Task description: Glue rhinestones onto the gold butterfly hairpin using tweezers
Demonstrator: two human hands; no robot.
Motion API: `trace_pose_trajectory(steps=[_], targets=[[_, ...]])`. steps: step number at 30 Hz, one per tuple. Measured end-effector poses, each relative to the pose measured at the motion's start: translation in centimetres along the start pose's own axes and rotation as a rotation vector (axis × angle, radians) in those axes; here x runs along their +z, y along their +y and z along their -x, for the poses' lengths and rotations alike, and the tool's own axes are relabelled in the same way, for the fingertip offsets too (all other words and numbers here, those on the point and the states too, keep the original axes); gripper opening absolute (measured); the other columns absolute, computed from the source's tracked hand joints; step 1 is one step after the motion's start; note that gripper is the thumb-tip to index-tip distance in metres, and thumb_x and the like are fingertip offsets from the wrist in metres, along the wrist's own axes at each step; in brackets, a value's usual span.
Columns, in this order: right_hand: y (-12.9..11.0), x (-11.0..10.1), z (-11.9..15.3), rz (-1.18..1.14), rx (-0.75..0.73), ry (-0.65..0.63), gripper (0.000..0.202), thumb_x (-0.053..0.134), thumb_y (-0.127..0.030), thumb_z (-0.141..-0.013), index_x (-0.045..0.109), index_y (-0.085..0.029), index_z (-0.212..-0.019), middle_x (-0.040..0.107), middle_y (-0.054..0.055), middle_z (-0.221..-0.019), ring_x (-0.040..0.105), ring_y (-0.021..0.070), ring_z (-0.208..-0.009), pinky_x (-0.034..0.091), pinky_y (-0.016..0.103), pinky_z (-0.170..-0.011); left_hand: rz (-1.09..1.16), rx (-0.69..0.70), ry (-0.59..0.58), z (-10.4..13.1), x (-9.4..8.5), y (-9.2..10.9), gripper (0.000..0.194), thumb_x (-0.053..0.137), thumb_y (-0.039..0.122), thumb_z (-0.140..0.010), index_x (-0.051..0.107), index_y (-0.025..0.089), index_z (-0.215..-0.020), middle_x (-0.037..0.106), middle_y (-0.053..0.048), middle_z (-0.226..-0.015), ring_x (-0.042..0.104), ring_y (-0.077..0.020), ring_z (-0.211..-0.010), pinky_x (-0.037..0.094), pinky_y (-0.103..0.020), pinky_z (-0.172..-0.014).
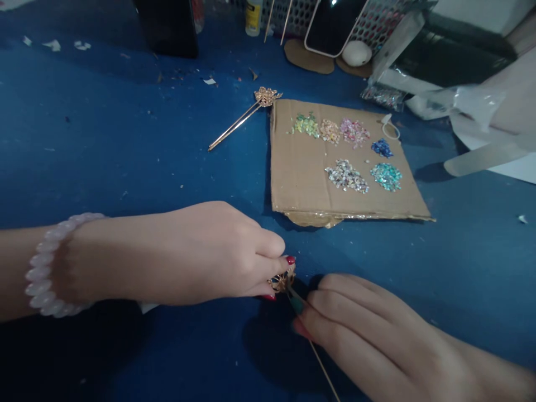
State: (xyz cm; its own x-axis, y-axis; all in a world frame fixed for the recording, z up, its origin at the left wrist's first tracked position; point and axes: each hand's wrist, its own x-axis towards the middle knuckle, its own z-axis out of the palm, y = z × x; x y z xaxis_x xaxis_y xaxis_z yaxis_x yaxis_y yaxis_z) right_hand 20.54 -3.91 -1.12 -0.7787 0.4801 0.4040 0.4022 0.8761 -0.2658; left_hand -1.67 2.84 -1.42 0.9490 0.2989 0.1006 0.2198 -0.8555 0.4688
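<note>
My left hand (209,257), with a pale beaded bracelet (44,268) at the wrist, pinches a gold filigree ornament (281,280) between thumb and finger. From the right, my right hand (364,329) is closed on a thin stick (320,363), whose tip meets the ornament. Part of the stick is hidden by the fingers. Beyond both hands, a cardboard sheet (297,173) bears small piles of green, peach, pink, dark blue, silvery and teal (386,176) chips. A gold two-pronged hairpin (234,128) with a flower head touches the sheet's far left corner.
A black object (167,28) stands at the back left. Along the back are a yellow-labelled bottle (253,18), a phone (335,25) and a white ball (357,53). Clear plastic bags (460,103) and a translucent tube (486,156) lie at the right.
</note>
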Motion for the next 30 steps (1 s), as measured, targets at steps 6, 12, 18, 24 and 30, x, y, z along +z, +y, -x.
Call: trace_pose_trajectory(steps=[6, 12, 18, 24, 30], targets=[[-0.1, -0.1, 0.0, -0.023, 0.027, -0.024, 0.043, 0.033, -0.007, -0.093, 0.060, -0.017, -0.062, 0.062, 0.005, -0.061, 0.059, 0.0167, -0.062, 0.051, 0.031, -0.060, -0.012, 0.046, -0.100, -0.3, -0.4, 0.1, 0.022, 0.041, 0.023, -0.098, 0.060, 0.016, -0.089, 0.056, 0.002, -0.081, 0.047, -0.0093, -0.061, 0.029, -0.024, -0.050], [0.0, -0.6, -0.4, -0.032, 0.030, -0.032, 0.047, 0.030, -0.006, -0.094, 0.062, -0.017, -0.060, 0.060, 0.004, -0.056, 0.056, 0.0155, -0.056, 0.051, 0.029, -0.057, -0.068, 0.044, -0.088, -0.3, -0.5, 0.1, 0.020, 0.045, 0.024, -0.097, 0.061, 0.016, -0.105, 0.054, 0.001, -0.077, 0.048, -0.0109, -0.059, 0.031, -0.026, -0.049], [0.0, -1.1, -1.1, -0.013, 0.008, -0.051, 0.046, 0.036, -0.005, -0.093, 0.061, -0.016, -0.056, 0.059, 0.003, -0.052, 0.055, 0.0142, -0.052, 0.051, 0.028, -0.060, -0.079, 0.036, -0.081, -0.2, -0.8, 0.3, 0.018, 0.052, 0.026, -0.093, 0.063, 0.016, -0.103, 0.055, 0.001, -0.075, 0.049, -0.0113, -0.058, 0.032, -0.026, -0.048], [-0.1, -1.2, -1.6, 0.003, -0.003, -0.078, 0.045, 0.037, -0.003, -0.092, 0.062, -0.016, -0.057, 0.061, 0.003, -0.053, 0.053, 0.0138, -0.050, 0.050, 0.027, -0.055, -0.074, 0.029, -0.078, -0.3, -0.7, 0.4, 0.015, 0.051, 0.025, -0.093, 0.063, 0.016, -0.099, 0.055, 0.001, -0.076, 0.049, -0.0115, -0.058, 0.033, -0.026, -0.048], [-0.1, -1.1, -1.5, -0.004, 0.022, -0.084, 0.048, 0.034, -0.004, -0.093, 0.061, -0.015, -0.054, 0.060, 0.004, -0.053, 0.051, 0.0139, -0.049, 0.048, 0.028, -0.053, -0.075, 0.036, -0.071, -0.4, -0.7, 0.3, 0.016, 0.053, 0.026, -0.092, 0.064, 0.016, -0.100, 0.055, 0.002, -0.075, 0.049, -0.0114, -0.058, 0.033, -0.027, -0.048]])
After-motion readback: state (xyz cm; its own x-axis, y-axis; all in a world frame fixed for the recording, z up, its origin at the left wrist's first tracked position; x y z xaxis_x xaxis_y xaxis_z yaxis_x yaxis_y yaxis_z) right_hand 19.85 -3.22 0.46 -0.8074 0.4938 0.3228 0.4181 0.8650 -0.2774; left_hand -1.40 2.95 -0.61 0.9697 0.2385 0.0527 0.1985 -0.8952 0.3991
